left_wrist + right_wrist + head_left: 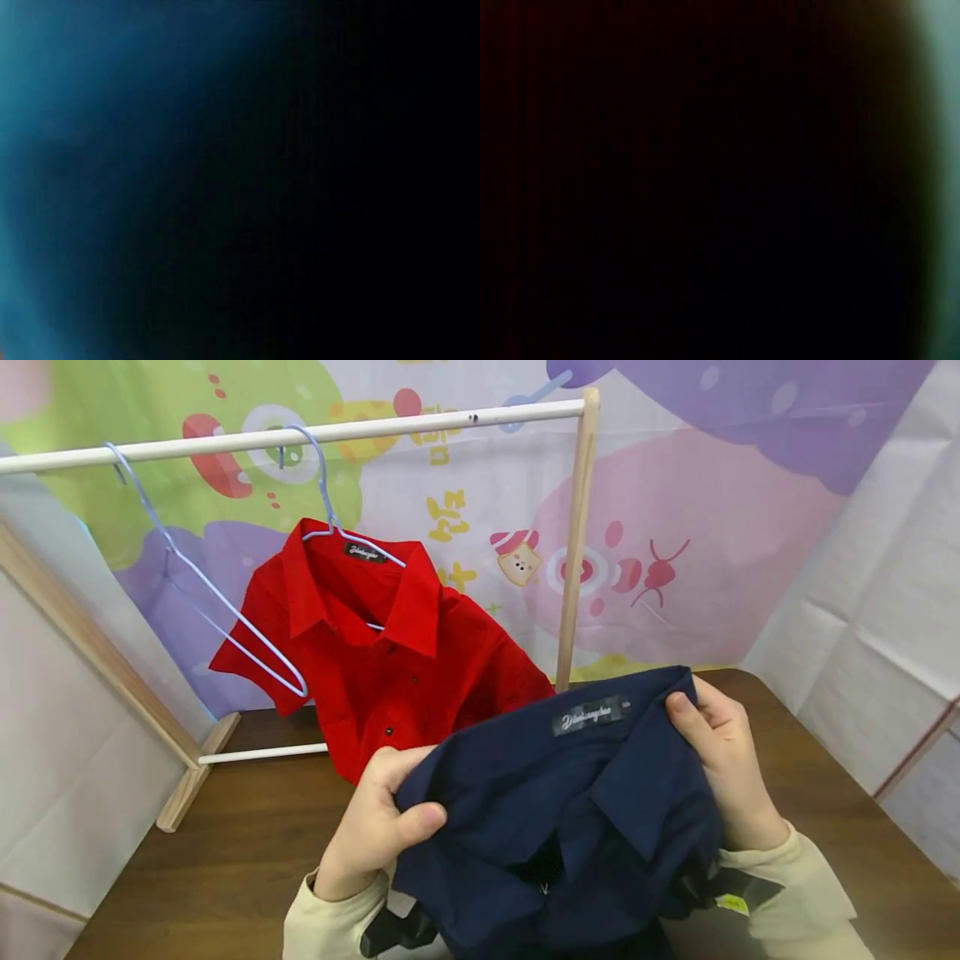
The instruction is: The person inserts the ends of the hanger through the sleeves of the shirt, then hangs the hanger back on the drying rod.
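Both hands hold a navy blue collared shirt [495,793] up in front of the body in the head view. My left hand [382,818] grips it at the left side of the collar, thumb on top. At the right end of the collar, my right hand [727,752] pinches the fabric, with the fingers partly behind it. A dark label [592,716] shows inside the collar. Behind hangs a red short-sleeved shirt [465,660] on a light blue hanger [324,485]. Both wrist views are almost wholly dark and blurred, so the covered fingers cannot be made out.
A bare light blue hanger [217,589] hangs left of the red shirt on the white rail [465,419]. The rack's wooden post [576,543] stands behind the navy shirt. Brown tabletop [225,868] lies below, with a printed cloth [697,527] behind.
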{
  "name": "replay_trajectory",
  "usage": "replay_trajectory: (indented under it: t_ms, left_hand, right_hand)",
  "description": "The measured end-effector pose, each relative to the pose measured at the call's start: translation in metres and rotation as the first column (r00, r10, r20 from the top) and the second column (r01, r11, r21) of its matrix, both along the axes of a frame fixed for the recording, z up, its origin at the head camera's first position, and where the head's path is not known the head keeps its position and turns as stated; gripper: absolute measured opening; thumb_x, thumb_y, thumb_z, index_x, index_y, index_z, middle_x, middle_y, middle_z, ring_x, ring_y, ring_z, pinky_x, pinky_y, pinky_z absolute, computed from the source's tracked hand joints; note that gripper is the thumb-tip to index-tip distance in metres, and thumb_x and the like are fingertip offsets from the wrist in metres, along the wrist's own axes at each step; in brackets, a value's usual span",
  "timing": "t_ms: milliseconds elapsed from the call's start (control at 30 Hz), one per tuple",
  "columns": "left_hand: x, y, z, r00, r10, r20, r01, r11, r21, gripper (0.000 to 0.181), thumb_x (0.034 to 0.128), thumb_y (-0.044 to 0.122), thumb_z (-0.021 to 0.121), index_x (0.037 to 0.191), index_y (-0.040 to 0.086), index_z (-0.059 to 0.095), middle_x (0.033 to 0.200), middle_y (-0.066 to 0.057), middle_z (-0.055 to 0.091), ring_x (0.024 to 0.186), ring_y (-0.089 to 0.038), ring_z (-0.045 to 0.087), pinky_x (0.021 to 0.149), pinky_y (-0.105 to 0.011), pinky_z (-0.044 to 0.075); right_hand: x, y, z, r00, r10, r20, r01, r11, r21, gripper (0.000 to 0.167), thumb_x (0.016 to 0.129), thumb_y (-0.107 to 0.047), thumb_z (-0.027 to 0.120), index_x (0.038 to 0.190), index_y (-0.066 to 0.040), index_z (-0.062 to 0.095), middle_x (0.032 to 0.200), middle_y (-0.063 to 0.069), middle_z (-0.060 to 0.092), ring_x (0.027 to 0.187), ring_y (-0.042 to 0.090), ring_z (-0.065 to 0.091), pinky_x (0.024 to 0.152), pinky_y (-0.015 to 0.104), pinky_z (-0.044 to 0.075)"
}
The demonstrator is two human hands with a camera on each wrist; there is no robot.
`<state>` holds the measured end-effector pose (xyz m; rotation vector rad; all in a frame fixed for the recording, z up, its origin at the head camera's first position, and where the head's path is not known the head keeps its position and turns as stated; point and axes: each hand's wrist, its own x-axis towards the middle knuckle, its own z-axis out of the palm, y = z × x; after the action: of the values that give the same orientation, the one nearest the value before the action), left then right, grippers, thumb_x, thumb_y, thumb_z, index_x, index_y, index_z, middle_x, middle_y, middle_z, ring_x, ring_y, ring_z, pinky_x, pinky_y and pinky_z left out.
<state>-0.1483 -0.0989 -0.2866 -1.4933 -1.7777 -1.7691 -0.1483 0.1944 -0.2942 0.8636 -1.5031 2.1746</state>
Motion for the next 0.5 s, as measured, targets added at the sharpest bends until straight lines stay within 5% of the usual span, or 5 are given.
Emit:
replay_trajectory:
  t_ms: [233,300,400,500]
  left_hand:
    - [0.013,-0.005,0.032,0.993,0.119,0.005,-0.119,0.992,0.030,0.019,0.0823,0.019,0.067,0.081,0.001,0.060,0.063,-0.002,0.055,0.057,-0.010,0.053,0.049,-0.025,0.044]
    - [0.013,-0.005,0.040,0.974,0.225,-0.037,-0.225,0.974,0.006,0.014,0.0787,0.013,0.070,0.081,0.002,0.061,0.063,-0.003,0.056,0.056,-0.009,0.053,0.050,-0.023,0.044]
    - [0.009,-0.001,0.046,0.891,0.433,-0.136,-0.443,0.895,-0.055,0.017,0.0732,0.011,0.075,0.087,0.006,0.065,0.067,0.000,0.063,0.055,-0.005,0.055,0.050,-0.019,0.044]
    - [-0.004,0.006,0.037,0.762,0.595,-0.254,-0.632,0.769,-0.096,0.024,0.0708,0.016,0.078,0.090,0.010,0.066,0.066,0.003,0.064,0.048,-0.001,0.049,0.047,-0.016,0.040]
  right_hand:
    - [0.010,-0.009,0.016,0.975,-0.198,-0.102,0.203,0.978,0.045,0.017,0.091,0.006,0.044,0.092,0.006,0.061,0.071,0.004,0.061,0.058,0.008,0.055,0.051,0.020,0.043]
    - [0.009,-0.009,0.022,0.952,-0.266,-0.148,0.275,0.961,0.038,0.014,0.089,0.007,0.048,0.090,0.007,0.061,0.070,0.004,0.061,0.058,0.009,0.054,0.052,0.020,0.042]
    - [0.004,-0.007,0.028,0.916,-0.352,-0.193,0.365,0.930,0.036,0.011,0.087,0.006,0.052,0.088,0.009,0.062,0.072,0.004,0.062,0.059,0.009,0.054,0.054,0.019,0.042]
    - [-0.008,-0.003,0.025,0.844,-0.478,-0.245,0.518,0.844,0.137,0.007,0.085,0.006,0.056,0.082,0.009,0.061,0.070,-0.001,0.058,0.059,0.007,0.050,0.054,0.018,0.039]
